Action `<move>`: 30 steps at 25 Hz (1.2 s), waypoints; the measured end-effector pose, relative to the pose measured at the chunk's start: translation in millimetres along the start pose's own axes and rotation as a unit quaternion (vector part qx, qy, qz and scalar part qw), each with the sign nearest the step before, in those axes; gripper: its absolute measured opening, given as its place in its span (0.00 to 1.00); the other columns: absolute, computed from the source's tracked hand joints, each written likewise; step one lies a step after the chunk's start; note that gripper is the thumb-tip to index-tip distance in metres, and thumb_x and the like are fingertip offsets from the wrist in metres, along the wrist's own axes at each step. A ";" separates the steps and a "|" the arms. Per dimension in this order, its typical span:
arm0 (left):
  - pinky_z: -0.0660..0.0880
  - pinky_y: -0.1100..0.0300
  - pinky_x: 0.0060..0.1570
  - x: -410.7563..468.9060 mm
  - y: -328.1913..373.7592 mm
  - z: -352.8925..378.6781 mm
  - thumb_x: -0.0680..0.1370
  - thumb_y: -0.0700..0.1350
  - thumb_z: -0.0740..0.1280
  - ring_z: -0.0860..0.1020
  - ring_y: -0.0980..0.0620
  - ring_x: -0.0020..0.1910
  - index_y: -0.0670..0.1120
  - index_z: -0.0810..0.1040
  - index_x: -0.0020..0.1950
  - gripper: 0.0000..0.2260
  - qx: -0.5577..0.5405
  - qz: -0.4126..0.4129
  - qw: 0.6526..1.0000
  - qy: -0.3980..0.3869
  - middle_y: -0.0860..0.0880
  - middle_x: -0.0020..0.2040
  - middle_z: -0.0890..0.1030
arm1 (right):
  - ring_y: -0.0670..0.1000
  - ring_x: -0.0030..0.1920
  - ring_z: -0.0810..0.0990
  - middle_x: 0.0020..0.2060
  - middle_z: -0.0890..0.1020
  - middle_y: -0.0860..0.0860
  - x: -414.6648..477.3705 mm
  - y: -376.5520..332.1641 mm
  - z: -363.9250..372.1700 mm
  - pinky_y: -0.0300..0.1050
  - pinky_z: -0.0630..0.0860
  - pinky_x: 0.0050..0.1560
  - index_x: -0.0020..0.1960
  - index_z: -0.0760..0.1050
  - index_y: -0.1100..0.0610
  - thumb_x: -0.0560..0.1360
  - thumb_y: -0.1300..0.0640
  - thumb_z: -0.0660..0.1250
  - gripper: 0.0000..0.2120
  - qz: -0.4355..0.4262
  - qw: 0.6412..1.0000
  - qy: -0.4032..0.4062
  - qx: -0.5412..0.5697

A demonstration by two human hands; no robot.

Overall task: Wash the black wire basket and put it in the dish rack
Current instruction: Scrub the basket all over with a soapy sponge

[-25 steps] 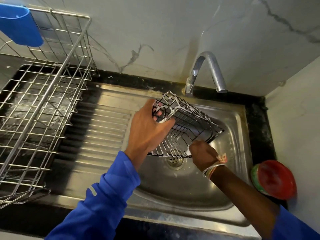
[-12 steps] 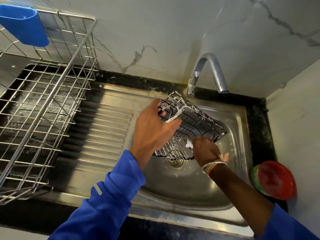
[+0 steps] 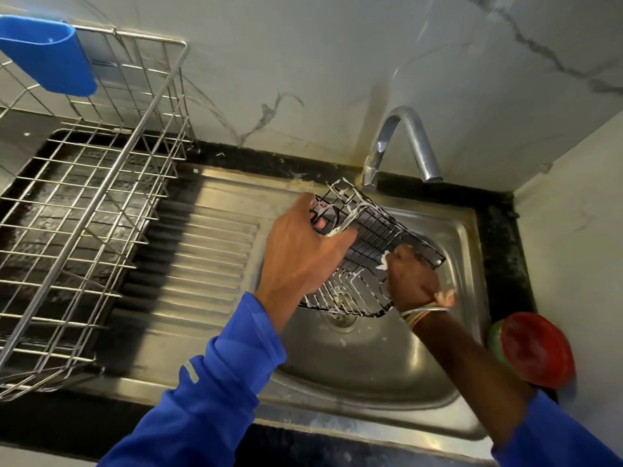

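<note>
Both hands grip black wire basket [image 3: 377, 251]: left hand [image 3: 303, 254], right hand [image 3: 409, 281].

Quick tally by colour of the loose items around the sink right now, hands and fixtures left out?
Black: 1, the black wire basket, soapy, held over the sink
Silver: 1, the dish rack
Blue: 1, the blue cup holder on the rack
Red: 1, the red lidded container right of the sink
Total: 4

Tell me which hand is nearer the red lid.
Right. The right hand scrubs the black wire basket just left of the red lid; the left hand holds the basket's far end.
</note>
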State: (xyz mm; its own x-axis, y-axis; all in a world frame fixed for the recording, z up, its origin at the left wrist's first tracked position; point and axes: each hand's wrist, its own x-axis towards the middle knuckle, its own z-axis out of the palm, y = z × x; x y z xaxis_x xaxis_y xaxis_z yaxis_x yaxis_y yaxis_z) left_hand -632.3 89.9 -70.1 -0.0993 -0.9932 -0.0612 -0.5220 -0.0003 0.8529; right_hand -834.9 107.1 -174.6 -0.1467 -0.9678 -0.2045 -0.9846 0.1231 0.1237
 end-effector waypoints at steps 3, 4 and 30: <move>0.77 0.61 0.44 -3.1 2.7 4.1 0.72 0.55 0.72 0.78 0.61 0.45 0.55 0.74 0.54 0.14 0.001 -0.009 1.000 -0.001 0.60 0.44 0.79 | 0.54 0.57 0.77 0.59 0.76 0.56 -14.8 -26.0 21.4 0.44 0.77 0.52 0.62 0.72 0.60 0.80 0.61 0.55 0.13 -0.086 0.996 -0.008 -0.013; 0.76 0.62 0.43 -3.8 1.2 3.5 0.73 0.53 0.72 0.79 0.60 0.46 0.54 0.74 0.55 0.14 -0.008 -0.020 1.000 -0.003 0.60 0.45 0.79 | 0.54 0.55 0.79 0.57 0.77 0.57 -16.0 -28.8 27.4 0.46 0.79 0.50 0.62 0.73 0.60 0.80 0.61 0.57 0.13 -0.088 0.996 -0.031 0.013; 0.72 0.58 0.42 -5.7 -6.5 7.3 0.77 0.55 0.69 0.74 0.57 0.45 0.45 0.60 0.75 0.32 -0.017 -0.122 0.991 -0.049 0.53 0.56 0.76 | 0.56 0.44 0.82 0.46 0.81 0.56 9.3 0.6 11.5 0.45 0.77 0.39 0.49 0.81 0.59 0.70 0.66 0.71 0.08 -0.095 0.994 0.051 0.016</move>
State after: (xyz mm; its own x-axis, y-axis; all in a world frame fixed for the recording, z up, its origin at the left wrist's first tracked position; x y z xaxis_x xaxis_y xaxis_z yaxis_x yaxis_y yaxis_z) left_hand -634.6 96.4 -79.1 -0.0562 -0.9470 -0.3163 -0.5112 -0.2449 0.8238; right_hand -837.9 100.7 -187.6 0.0512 -0.9912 -0.1218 -0.9964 -0.0590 0.0616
